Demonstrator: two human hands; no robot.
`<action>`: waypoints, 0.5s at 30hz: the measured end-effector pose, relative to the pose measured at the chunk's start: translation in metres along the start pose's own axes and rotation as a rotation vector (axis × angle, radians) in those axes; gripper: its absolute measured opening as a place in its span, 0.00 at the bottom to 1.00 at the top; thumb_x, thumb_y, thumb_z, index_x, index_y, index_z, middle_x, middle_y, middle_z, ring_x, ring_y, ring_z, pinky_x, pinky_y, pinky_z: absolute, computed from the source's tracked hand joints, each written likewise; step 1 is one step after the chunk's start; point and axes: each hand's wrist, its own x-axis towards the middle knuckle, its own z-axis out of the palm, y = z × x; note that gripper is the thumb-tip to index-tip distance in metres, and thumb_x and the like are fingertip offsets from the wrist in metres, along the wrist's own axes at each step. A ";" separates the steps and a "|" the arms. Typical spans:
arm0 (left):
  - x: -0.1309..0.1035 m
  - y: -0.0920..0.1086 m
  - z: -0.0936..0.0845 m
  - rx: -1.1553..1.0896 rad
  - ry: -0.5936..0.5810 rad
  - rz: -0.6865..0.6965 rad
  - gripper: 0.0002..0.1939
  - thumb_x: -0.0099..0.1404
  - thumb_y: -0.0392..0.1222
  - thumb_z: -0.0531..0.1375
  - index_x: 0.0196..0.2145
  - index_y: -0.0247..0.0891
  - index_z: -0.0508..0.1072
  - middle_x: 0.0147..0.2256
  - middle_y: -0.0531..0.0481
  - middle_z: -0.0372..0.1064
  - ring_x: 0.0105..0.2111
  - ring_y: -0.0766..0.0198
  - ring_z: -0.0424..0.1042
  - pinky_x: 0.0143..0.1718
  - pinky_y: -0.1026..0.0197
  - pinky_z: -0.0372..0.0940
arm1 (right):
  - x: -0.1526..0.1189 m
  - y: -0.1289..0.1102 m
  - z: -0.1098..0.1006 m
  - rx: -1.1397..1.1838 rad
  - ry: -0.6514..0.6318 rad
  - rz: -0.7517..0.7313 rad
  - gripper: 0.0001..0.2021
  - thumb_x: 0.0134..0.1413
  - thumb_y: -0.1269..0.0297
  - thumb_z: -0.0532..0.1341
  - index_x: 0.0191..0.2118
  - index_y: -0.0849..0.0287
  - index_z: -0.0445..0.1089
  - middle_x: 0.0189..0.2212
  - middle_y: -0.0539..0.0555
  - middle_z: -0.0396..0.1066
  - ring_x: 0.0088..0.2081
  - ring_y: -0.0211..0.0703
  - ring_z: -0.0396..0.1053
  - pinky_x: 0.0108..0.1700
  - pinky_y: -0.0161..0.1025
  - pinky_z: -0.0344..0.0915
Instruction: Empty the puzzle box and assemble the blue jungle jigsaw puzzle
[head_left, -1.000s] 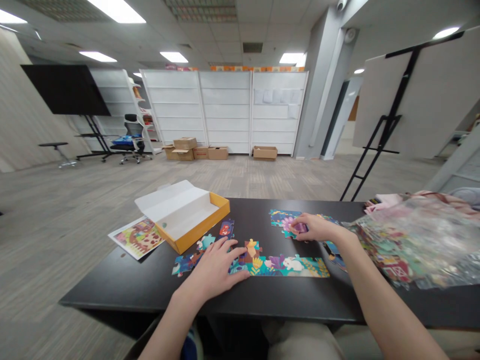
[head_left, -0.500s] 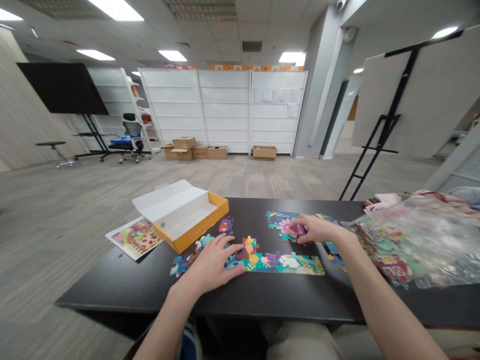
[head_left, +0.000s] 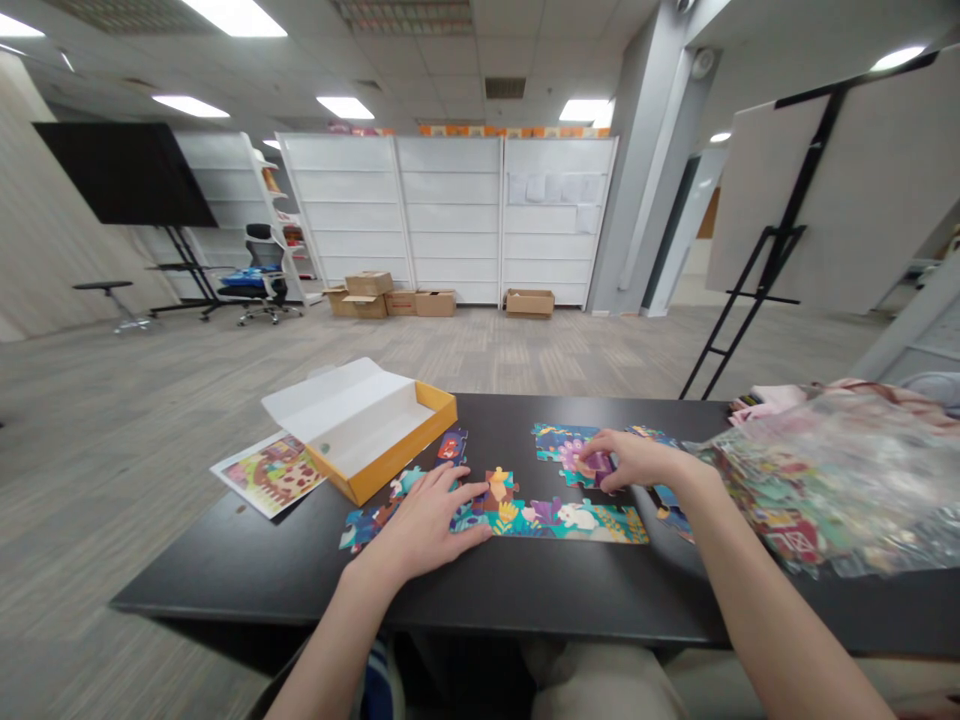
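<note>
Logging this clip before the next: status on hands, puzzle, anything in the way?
Left hand spread over puzzle strip, hiding part of it. Right hand at purple-flower section, apart from strip. Plastic bag close by, right side.

The head camera looks from above and behind the fingers (head_left: 471,492), facing forward and down, near the table (head_left: 540,595) under them and well apart from the white shelving (head_left: 448,220) beyond them.

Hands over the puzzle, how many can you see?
2: the left hand is spread on the puzzle pieces beside the yellow box; the right hand is at the purple-flower pieces farther right. No others show.
</note>
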 end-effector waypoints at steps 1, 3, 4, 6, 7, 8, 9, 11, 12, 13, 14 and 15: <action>0.000 0.000 0.000 0.000 0.002 0.005 0.26 0.66 0.58 0.60 0.59 0.49 0.71 0.62 0.42 0.61 0.63 0.45 0.59 0.63 0.42 0.57 | 0.000 0.000 0.000 0.004 -0.001 0.000 0.27 0.37 0.67 0.69 0.50 0.53 0.78 0.49 0.56 0.74 0.48 0.54 0.71 0.49 0.39 0.66; 0.000 -0.001 0.001 -0.001 0.003 0.015 0.26 0.66 0.58 0.60 0.59 0.49 0.71 0.62 0.42 0.61 0.63 0.45 0.59 0.63 0.42 0.57 | 0.000 -0.001 -0.001 0.019 0.004 0.005 0.27 0.37 0.66 0.69 0.50 0.53 0.78 0.49 0.56 0.74 0.47 0.54 0.72 0.49 0.39 0.66; 0.000 -0.001 0.001 -0.002 0.003 0.019 0.26 0.66 0.58 0.60 0.58 0.49 0.71 0.62 0.42 0.62 0.63 0.45 0.59 0.63 0.42 0.57 | 0.000 -0.001 -0.001 0.029 0.008 0.010 0.27 0.37 0.66 0.69 0.50 0.53 0.78 0.48 0.55 0.74 0.47 0.53 0.72 0.49 0.39 0.66; 0.000 -0.001 0.001 -0.006 0.002 0.024 0.25 0.66 0.58 0.60 0.58 0.49 0.71 0.62 0.42 0.62 0.63 0.45 0.59 0.63 0.42 0.57 | 0.000 -0.002 -0.002 0.044 0.008 0.015 0.27 0.37 0.66 0.69 0.50 0.53 0.78 0.46 0.55 0.75 0.46 0.53 0.72 0.48 0.38 0.66; -0.001 -0.001 0.001 -0.006 0.003 0.024 0.25 0.66 0.58 0.60 0.58 0.49 0.71 0.62 0.42 0.62 0.63 0.45 0.59 0.63 0.42 0.56 | 0.000 -0.003 -0.003 0.048 0.003 0.017 0.26 0.37 0.66 0.69 0.50 0.54 0.78 0.46 0.54 0.76 0.46 0.53 0.72 0.48 0.38 0.66; -0.001 -0.001 0.001 -0.007 0.003 0.023 0.25 0.66 0.59 0.60 0.58 0.49 0.72 0.62 0.42 0.62 0.63 0.45 0.59 0.63 0.41 0.56 | 0.000 -0.003 -0.004 0.047 -0.004 0.019 0.26 0.38 0.66 0.69 0.50 0.54 0.78 0.45 0.54 0.76 0.46 0.53 0.72 0.47 0.38 0.66; -0.002 0.000 0.001 -0.007 0.004 0.023 0.25 0.66 0.59 0.60 0.57 0.49 0.72 0.62 0.42 0.62 0.63 0.45 0.59 0.63 0.41 0.57 | 0.000 -0.003 -0.004 0.045 -0.009 0.021 0.26 0.39 0.66 0.69 0.50 0.55 0.78 0.45 0.54 0.76 0.46 0.53 0.72 0.47 0.37 0.66; -0.003 0.001 0.000 -0.006 0.007 0.023 0.26 0.65 0.59 0.61 0.57 0.49 0.72 0.62 0.43 0.62 0.63 0.44 0.59 0.62 0.41 0.57 | 0.000 -0.002 -0.005 0.037 -0.008 0.030 0.26 0.40 0.66 0.69 0.50 0.56 0.78 0.46 0.55 0.75 0.46 0.52 0.72 0.47 0.37 0.66; -0.004 0.002 0.000 -0.005 0.008 0.023 0.25 0.65 0.59 0.61 0.57 0.50 0.71 0.62 0.43 0.62 0.63 0.44 0.59 0.62 0.41 0.57 | 0.000 -0.001 -0.005 0.034 -0.004 0.032 0.26 0.40 0.66 0.69 0.51 0.56 0.78 0.47 0.55 0.75 0.46 0.52 0.72 0.48 0.37 0.66; -0.005 0.003 -0.001 -0.004 0.008 0.023 0.25 0.65 0.59 0.61 0.58 0.51 0.71 0.61 0.43 0.62 0.63 0.44 0.60 0.62 0.41 0.57 | 0.000 0.000 -0.005 0.033 0.001 0.033 0.26 0.40 0.66 0.69 0.51 0.57 0.77 0.48 0.56 0.74 0.47 0.52 0.72 0.48 0.37 0.66; -0.005 0.004 -0.001 -0.002 0.009 0.022 0.25 0.65 0.59 0.61 0.58 0.51 0.71 0.61 0.44 0.62 0.62 0.45 0.60 0.63 0.41 0.57 | 0.000 0.001 -0.005 0.031 0.006 0.033 0.26 0.40 0.66 0.69 0.51 0.57 0.77 0.49 0.56 0.74 0.47 0.53 0.72 0.49 0.37 0.65; -0.006 0.005 -0.001 0.001 0.010 0.021 0.25 0.65 0.59 0.61 0.58 0.51 0.71 0.61 0.44 0.63 0.62 0.45 0.60 0.63 0.41 0.57 | 0.000 0.002 -0.005 0.029 0.012 0.032 0.27 0.40 0.66 0.69 0.52 0.57 0.77 0.49 0.57 0.74 0.48 0.53 0.72 0.50 0.38 0.65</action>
